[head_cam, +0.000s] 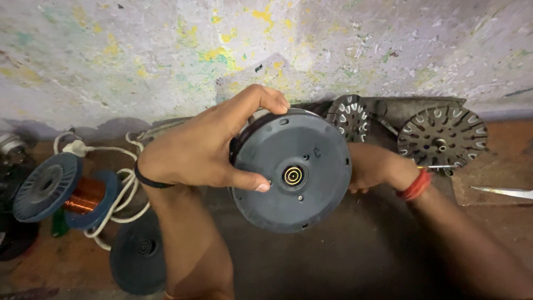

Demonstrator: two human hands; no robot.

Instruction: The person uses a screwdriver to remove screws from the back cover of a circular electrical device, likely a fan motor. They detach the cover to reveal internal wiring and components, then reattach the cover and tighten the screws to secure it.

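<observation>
Right hand [373, 169] half hidden behind motor housing [291, 172]

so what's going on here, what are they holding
A person holds a round dark grey motor housing up in both hands. The left hand grips its rim and face; the right hand is mostly hidden behind it. On the floor lie a spool of copper wire, a white cord, another grey cover and two slotted metal cores.

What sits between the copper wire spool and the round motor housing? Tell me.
In the head view, the left hand and forearm, plus a white cord, lie between the spool and the housing.
</observation>
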